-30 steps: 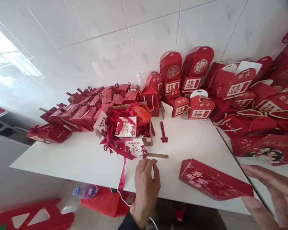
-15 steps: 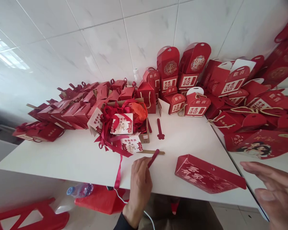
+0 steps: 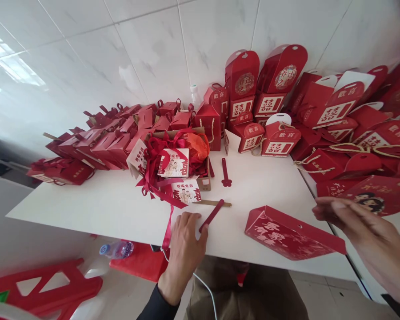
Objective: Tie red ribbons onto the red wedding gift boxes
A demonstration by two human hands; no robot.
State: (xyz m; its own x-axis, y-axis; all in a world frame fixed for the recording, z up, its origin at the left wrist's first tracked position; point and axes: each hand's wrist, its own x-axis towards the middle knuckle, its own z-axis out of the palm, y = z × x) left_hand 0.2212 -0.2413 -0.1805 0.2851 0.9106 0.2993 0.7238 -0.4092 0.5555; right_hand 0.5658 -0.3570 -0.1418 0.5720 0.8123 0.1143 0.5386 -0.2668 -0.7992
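My left hand (image 3: pixel 184 243) rests on the white table (image 3: pixel 86 209) near its front edge, pinching the lower end of a thin red strip (image 3: pixel 212 215) that angles up to the right. My right hand (image 3: pixel 363 231) hovers at the right with fingers stretched out and apart, holding nothing, just right of a flat red gift box (image 3: pixel 291 233) lying on the table. A tan wooden stick (image 3: pixel 215 203) lies just beyond the red strip.
A cardboard box (image 3: pixel 205 178) full of red ribbons and printed cards sits mid-table. Folded red gift boxes (image 3: pixel 113 138) are piled at the back left, taller ones (image 3: pixel 266 98) at the back and right. Another red strip (image 3: pixel 225 172) lies behind. A red stool (image 3: pixel 46 289) and water bottle (image 3: pixel 116 250) are on the floor.
My left hand picked the red strip up off the table and drew it slightly left. My right hand rose and moved in toward the flat red box.
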